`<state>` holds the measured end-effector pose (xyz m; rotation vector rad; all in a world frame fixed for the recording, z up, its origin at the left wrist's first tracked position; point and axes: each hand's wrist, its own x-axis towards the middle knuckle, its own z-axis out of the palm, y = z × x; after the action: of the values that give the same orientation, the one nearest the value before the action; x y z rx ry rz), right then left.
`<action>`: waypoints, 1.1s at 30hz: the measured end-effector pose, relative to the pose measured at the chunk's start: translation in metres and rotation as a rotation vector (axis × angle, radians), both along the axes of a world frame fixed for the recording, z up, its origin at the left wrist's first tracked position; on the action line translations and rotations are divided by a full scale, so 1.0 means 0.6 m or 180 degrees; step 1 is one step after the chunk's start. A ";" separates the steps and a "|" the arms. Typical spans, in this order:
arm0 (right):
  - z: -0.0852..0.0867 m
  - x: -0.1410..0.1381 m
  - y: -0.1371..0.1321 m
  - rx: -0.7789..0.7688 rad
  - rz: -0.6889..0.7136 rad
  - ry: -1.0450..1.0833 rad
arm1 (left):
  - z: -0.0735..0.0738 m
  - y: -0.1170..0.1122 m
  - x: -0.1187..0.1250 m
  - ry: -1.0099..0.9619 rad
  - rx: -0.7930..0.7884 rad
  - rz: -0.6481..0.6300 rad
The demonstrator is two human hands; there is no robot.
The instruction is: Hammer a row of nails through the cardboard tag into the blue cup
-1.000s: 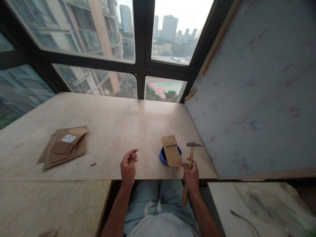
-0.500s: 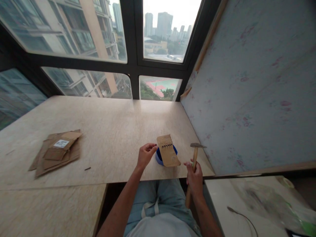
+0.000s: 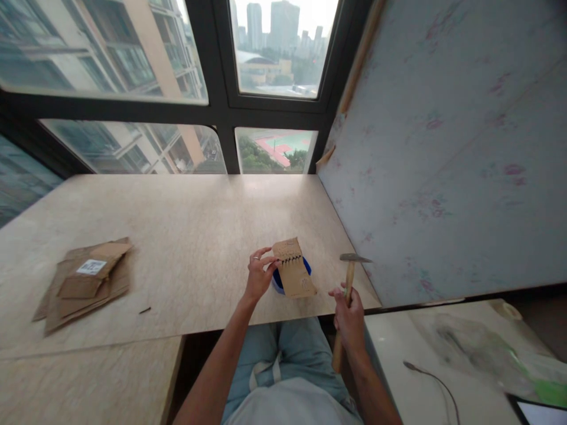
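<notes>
My right hand (image 3: 349, 316) grips a hammer (image 3: 349, 283) by its wooden handle, with the metal head up. At the left edge of a piece of cardboard (image 3: 296, 283), my left hand (image 3: 260, 276) has thumb and forefinger pinched together; what lies between them is too small to make out. A ring shows on one of its fingers. Across the cardboard runs a row of small dark nails (image 3: 292, 260), standing side by side. The cardboard lies over a round blue container (image 3: 278, 283), which it partly hides.
Flattened cardboard pieces (image 3: 84, 283) with a white label lie at the left of the counter (image 3: 190, 236). A short dark strip (image 3: 144, 310) lies near them. A wall panel (image 3: 443, 177) bounds the right side. A cable (image 3: 432, 376) rests on a white surface at lower right.
My left hand's pinched fingers have come onto the cardboard's left edge by the row of nails. The right hand still holds the hammer. The whole view has shifted slightly.
</notes>
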<state>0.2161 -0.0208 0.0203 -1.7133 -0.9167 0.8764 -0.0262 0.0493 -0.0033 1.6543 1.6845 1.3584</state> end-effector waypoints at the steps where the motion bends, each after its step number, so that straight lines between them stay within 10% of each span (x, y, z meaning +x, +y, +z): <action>1: -0.003 0.001 0.000 -0.0010 0.0053 0.0029 | 0.001 0.000 0.001 0.0068 0.0006 -0.0001; 17: 0.045 0.001 -0.002 0.0039 0.0293 0.0267 | 0.013 -0.013 0.009 0.0802 0.0196 0.0128; 25: 0.153 0.032 0.003 -0.0635 0.2014 0.0472 | 0.002 -0.020 0.016 0.0784 0.0508 0.0128; 33: 0.181 -0.014 0.035 0.0139 0.3125 -0.0881 | -0.002 -0.019 0.022 0.0744 0.0673 0.0071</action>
<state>0.2077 0.0002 0.1287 -1.3137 -2.0226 1.2190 -0.0127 0.0379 -0.0044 1.9861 1.7394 1.4432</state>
